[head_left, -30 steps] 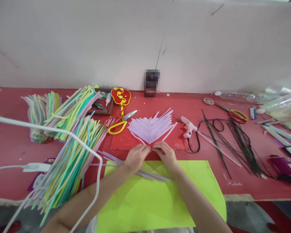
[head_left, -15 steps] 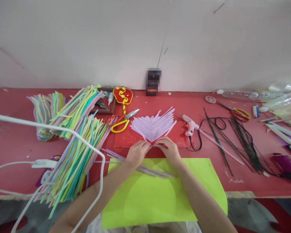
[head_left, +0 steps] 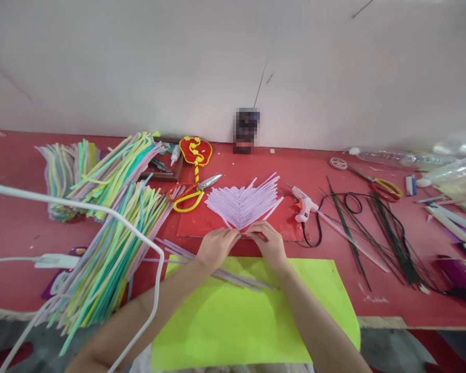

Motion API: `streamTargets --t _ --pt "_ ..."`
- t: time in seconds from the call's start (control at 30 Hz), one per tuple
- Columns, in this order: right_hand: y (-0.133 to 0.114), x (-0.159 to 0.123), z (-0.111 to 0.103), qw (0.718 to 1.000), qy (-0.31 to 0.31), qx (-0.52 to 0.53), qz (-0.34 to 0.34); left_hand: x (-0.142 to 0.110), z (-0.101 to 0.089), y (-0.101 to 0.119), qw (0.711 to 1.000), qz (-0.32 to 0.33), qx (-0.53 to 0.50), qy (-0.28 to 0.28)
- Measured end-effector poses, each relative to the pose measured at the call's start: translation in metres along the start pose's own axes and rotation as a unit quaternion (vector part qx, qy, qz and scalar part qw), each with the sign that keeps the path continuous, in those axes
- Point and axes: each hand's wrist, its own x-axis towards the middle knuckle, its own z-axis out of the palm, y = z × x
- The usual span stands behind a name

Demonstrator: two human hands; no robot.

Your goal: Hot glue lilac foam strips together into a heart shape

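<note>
A V-shaped, leaf-like piece of lilac pipe cleaners [head_left: 241,202] lies on a red board [head_left: 194,226], its point towards me. At that point my left hand [head_left: 216,247] and my right hand [head_left: 270,244] almost meet, both closed in a pinch. A thin lilac pipe cleaner seems to run between their fingertips, mostly hidden by the fingers. Under my left wrist, several loose lilac pipe cleaners [head_left: 238,281] lie across the back edge of a lime-green sheet [head_left: 252,321]. Both forearms reach over this sheet.
Left lie bundles of coloured pipe cleaners [head_left: 101,269], scissors [head_left: 192,197] and a red-yellow ornament [head_left: 195,151]; a white cable [head_left: 140,228] hangs in front. Right are a pink glue gun [head_left: 305,203], dark green stems [head_left: 396,243], more scissors [head_left: 386,189] and plastic bottles [head_left: 392,157].
The camera view has tilted and shifted slightly. Both hands keep their pinch at the tip of the lilac piece, with hardly any movement.
</note>
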Motion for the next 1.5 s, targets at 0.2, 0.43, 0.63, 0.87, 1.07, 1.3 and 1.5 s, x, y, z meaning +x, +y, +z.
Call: streamTargets --t 0.2,0.43,0.63,0.87,1.07,1.3,1.5 --pt "-0.0029 0.0021 -0.0008 1.000 -0.008 0.002 0.012 -0.0005 0.0010 0.0017 1.000 0.021 0.001 -0.020" --pt "-0.0055 0.0031 -0.0018 1.000 -0.014 0.004 0.017 -0.0021 0.0011 0.0048 0.998 0.036 -0.016 -0.051" --pt "-0.0049 0.0033 -0.0014 1.000 -0.009 0.013 0.009 -0.0020 0.0013 0.0006 0.997 0.060 0.006 -0.038" --pt "-0.0043 0.0023 0.0008 0.999 -0.022 0.033 0.015 0.0030 -0.0008 -0.0039 0.998 0.059 0.011 -0.027" --pt "-0.0070 0.0021 -0.0003 0.999 -0.008 0.035 0.039 0.0014 -0.0004 -0.0026 0.997 0.076 -0.015 -0.022" --pt "-0.0074 0.0030 0.0000 0.999 -0.010 0.028 0.038 -0.0009 -0.0018 0.0011 0.996 0.061 -0.050 -0.050" --pt "-0.0052 0.0029 -0.0018 0.999 0.002 0.021 0.049 -0.0014 -0.0032 0.0015 0.988 -0.020 -0.154 -0.007"
